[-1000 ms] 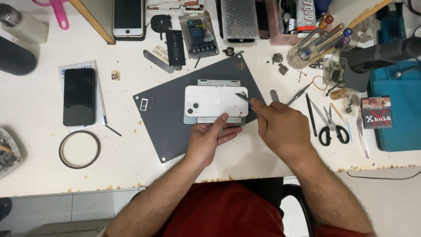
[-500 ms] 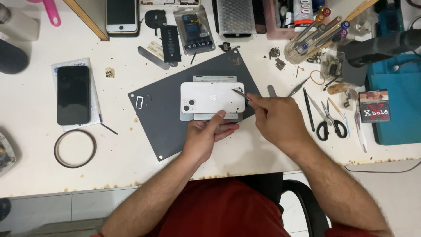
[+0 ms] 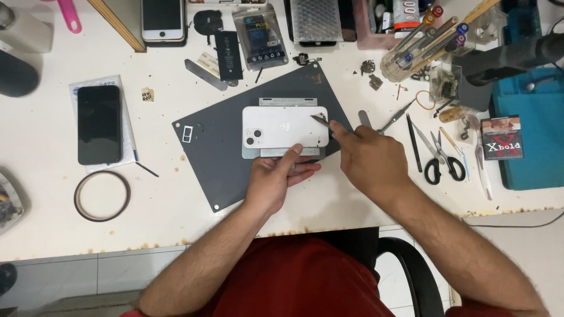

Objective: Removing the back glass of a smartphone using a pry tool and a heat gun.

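A white phone (image 3: 285, 126) lies back-up on a metal plate in the middle of a dark grey work mat (image 3: 217, 158). My left hand (image 3: 276, 182) rests on the mat just below it, with the fingertips pressing the phone's near edge. My right hand (image 3: 370, 161) is to the right of the phone and grips a thin metal blade tool (image 3: 322, 121) whose tip touches the phone's right end.
A black phone (image 3: 98, 124) lies on a white sheet at the left, with a tape ring (image 3: 101, 195) below it. Scissors (image 3: 440, 158), tweezers and small picks lie to the right. A teal box (image 3: 537, 138) stands at the far right. Another phone, a battery and packets line the back.
The view has shifted slightly, so everything sits a little higher. Both hands stay at the white phone, with the blade still at its right end.
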